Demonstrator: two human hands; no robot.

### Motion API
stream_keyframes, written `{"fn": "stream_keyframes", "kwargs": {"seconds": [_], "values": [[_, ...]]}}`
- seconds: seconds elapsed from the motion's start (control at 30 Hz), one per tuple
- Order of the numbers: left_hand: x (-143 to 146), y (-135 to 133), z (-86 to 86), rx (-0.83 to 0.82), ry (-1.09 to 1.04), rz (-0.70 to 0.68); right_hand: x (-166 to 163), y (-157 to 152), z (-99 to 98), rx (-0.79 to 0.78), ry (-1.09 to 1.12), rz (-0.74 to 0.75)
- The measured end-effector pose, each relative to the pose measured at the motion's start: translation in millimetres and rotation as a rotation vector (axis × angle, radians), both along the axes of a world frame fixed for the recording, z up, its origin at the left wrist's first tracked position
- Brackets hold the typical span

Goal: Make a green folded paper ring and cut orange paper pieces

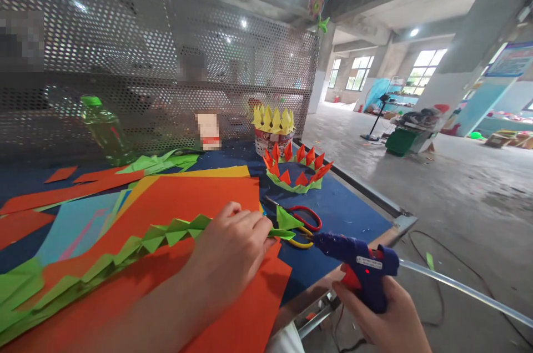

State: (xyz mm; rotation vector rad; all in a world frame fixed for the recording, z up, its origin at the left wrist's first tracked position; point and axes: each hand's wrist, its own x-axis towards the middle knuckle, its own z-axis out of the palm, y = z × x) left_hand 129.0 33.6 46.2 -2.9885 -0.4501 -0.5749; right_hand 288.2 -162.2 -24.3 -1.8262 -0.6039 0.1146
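Note:
My left hand (239,247) is closed on the right end of a long folded green paper strip (166,235), whose zigzag points run back to the left edge of the view. In my right hand (389,314) is a dark blue hot glue gun (352,250), a finger at its red trigger and a clear glue stick (458,286) out of its back. The gun's nozzle points left, close to the strip's tip; whether they touch I cannot tell. Beyond the tip lie scissors (310,214) with red and yellow handles, partly under a green paper piece (287,218).
Orange sheets (208,195) lie under my left arm. A red-and-green paper crown (293,182) and a yellow-topped paper crown (273,122) stand further back. A green-capped bottle (102,128) is at the back left, before a perforated metal screen (233,59). The table edge (353,192) runs along the right.

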Motion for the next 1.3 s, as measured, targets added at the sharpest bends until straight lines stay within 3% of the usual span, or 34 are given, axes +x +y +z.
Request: {"fn": "stream_keyframes", "kwargs": {"seconds": [0.13,0.3,0.7,1.07,1.3], "values": [[0.4,-3.4,-0.1,0.069,0.047,0.0,-5.8,3.0,0.1,-0.048,-0.078,0.035],[-0.9,-7.0,-6.4,0.187,-0.066,-0.042,-7.1,5.7,-3.2,-0.069,-0.179,0.065],[-2.4,-10.3,-5.3,0.257,-0.118,-0.067,-2.4,5.5,-22.2,-0.039,-0.414,0.081],[-1.7,-10.0,-5.4,0.259,-0.129,-0.059,14.1,-0.6,-13.7,-0.1,-0.642,0.212],[-1.2,-8.8,-5.5,0.269,-0.139,-0.057,4.7,-1.0,-11.7,-0.139,-0.56,0.058]]}}
